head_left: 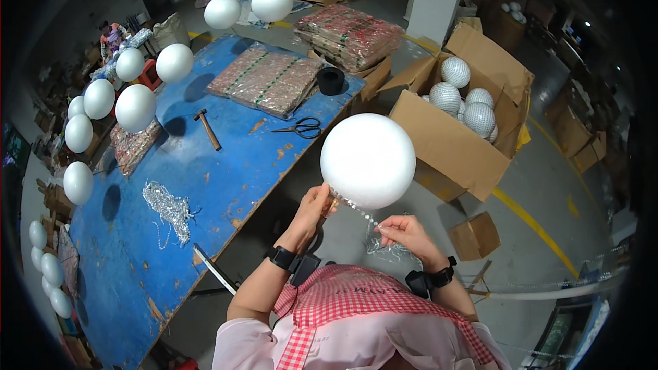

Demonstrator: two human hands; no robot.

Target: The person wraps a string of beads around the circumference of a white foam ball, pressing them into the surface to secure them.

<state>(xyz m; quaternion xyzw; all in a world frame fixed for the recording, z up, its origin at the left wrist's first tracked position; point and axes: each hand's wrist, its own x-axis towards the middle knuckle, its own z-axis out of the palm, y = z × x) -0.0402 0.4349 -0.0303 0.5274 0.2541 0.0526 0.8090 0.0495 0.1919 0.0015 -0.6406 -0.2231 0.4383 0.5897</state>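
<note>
Most of the white ball [368, 157] looks bare, plenty to go it seems, as the left hand [314, 210] grips its lower edge between table [233, 185] and box [445, 144], the right hand [404, 234] pinches a shiny strand [367, 217], and silver-covered balls [445, 98] sit, apparently done, in the box.

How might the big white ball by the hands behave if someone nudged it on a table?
The ball would probably roll, since it looks round with no flat side showing. Its surface looks smooth, so it might slide easily too.
</note>
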